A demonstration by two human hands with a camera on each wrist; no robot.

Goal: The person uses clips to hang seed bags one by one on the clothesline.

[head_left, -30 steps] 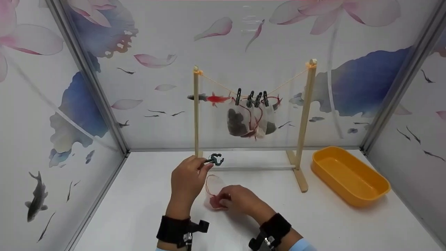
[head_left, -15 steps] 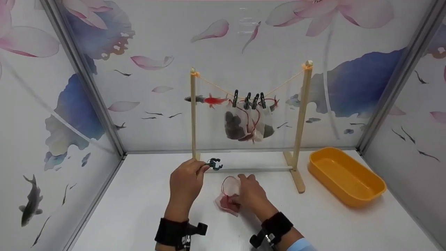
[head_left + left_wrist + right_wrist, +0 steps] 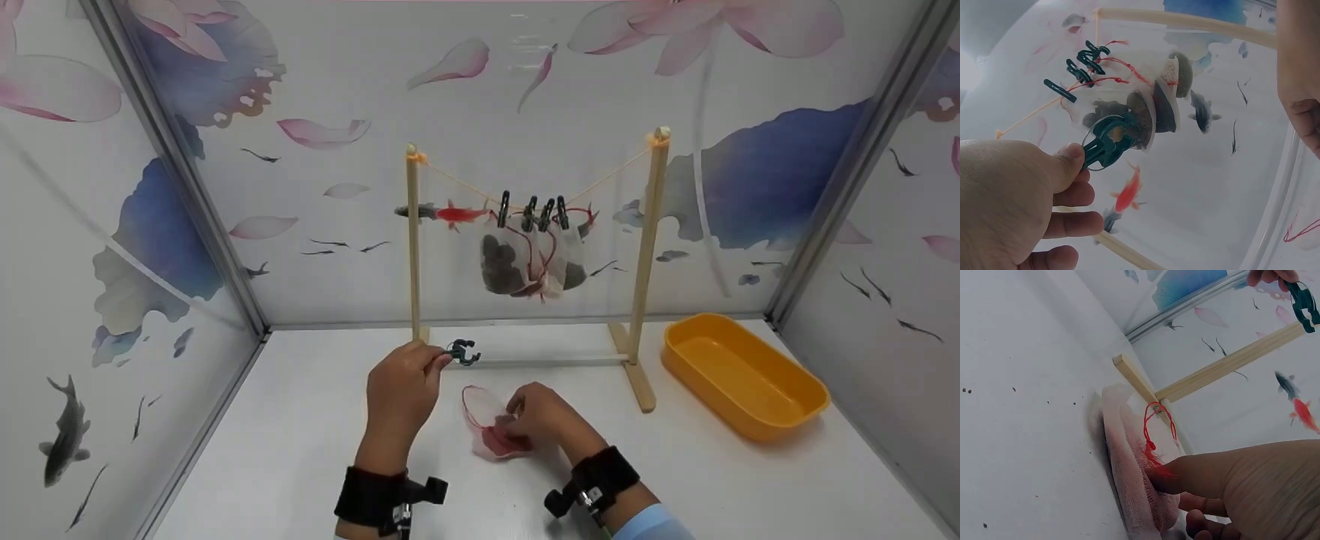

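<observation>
My left hand (image 3: 401, 394) pinches a dark green plastic clip (image 3: 1109, 140) between thumb and index finger. Its forked jaws point away from the hand, while the other fingers are loosely bent. Lower and to the right, my right hand (image 3: 551, 421) pinches a pinkish gauze pouch (image 3: 1137, 478) at the tabletop, thumb pressed into the cloth. A loop of red drawstring (image 3: 1148, 424) stands up from the pouch, and something dark reddish shows through the mesh. Beyond the hands, several similar pouches (image 3: 501, 262) hang from a sagging cord (image 3: 461, 176) by dark green clips (image 3: 504, 208).
The cord runs between two wooden posts (image 3: 414, 247), whose right foot (image 3: 641, 386) reaches toward me. A white bar (image 3: 555, 361) joins the posts low down. To the right a yellow basin (image 3: 675, 360) sits on the white tabletop (image 3: 292, 420). Printed panels surround the table.
My right hand has drawn the pouch a little to the right along the table, and its red loop now shows more. My left hand still holds the clip in nearly the same place.
</observation>
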